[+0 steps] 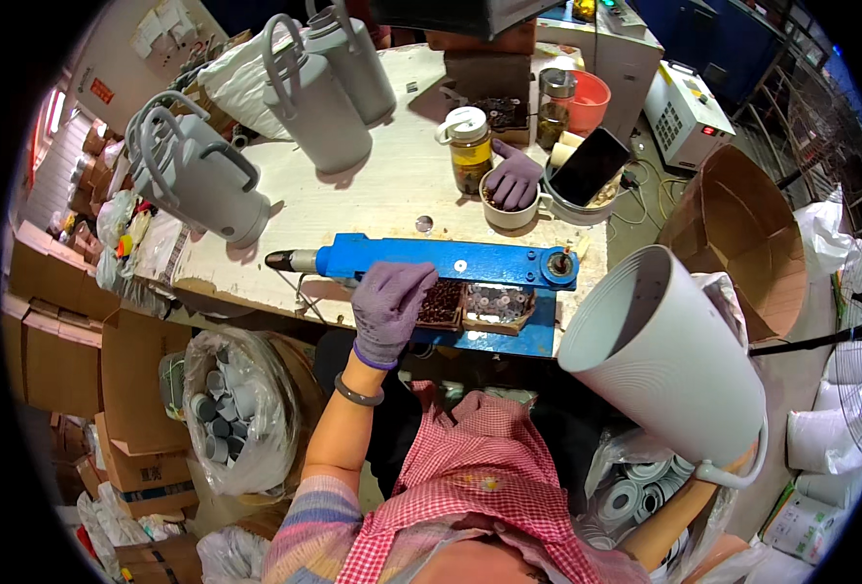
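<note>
My left hand [389, 307], in a purple-grey glove, is over the near side of a blue metal arm [431, 258] with a dark-tipped end on the left. Its fingers are pinched together; anything between them is too small to make out. Beside it lie a tray of small brown screws [439, 303] and a tray of small pale round pieces [497, 304]. On the right, a large grey plastic jug body [669, 375] is tilted, its open mouth toward the blue arm. My right hand [739, 461] grips it at its handled end, with the fingers mostly hidden.
Grey handled jugs [316, 112] stand on the table's far left. Farther back are a yellow-labelled jar [469, 151], a cup holding a glove [512, 206], a phone [590, 167] and a red cup [590, 102]. Bags of grey parts [219, 414] and a cardboard box [742, 238] flank the table.
</note>
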Demonstrator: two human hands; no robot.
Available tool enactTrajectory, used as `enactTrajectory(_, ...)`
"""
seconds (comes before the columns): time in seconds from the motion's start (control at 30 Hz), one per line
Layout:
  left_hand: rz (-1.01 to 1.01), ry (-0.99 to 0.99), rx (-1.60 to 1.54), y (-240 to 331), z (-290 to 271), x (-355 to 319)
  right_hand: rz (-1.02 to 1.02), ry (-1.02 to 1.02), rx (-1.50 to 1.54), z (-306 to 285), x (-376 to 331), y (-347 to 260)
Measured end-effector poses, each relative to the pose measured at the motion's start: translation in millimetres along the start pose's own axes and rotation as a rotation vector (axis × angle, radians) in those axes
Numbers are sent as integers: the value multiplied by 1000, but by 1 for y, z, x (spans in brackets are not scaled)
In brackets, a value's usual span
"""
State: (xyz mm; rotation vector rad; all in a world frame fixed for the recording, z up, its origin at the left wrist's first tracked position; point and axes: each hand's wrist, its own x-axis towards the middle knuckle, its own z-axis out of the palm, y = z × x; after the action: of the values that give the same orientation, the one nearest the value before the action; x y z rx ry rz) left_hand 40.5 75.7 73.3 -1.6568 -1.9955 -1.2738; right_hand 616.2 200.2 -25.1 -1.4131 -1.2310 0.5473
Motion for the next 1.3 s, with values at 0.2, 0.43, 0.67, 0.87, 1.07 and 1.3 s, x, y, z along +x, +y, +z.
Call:
enactTrajectory(0.2, -220, -254, -618, 59, 48, 49, 295, 10, 454, 28, -1, -29)
enactTrajectory(0.43, -97, -308, -583, 69, 82, 61, 408, -14, 667, 28, -7, -60)
enactTrajectory(0.67, -321, -313, -765, 71, 88, 55, 454, -54, 660, 42, 9, -64)
enactTrajectory(0.87, -347, -362, -865, 70, 85, 60, 401, -211, 648, 54, 45, -68)
enactTrajectory(1.07, -801, -481, -1242, 72, 38, 44, 99, -354, 443, 123, 80, -120)
enactTrajectory(1.3, -865, 238, -725, 41, 9, -19, -38, -755, 531, 255, 32, -162)
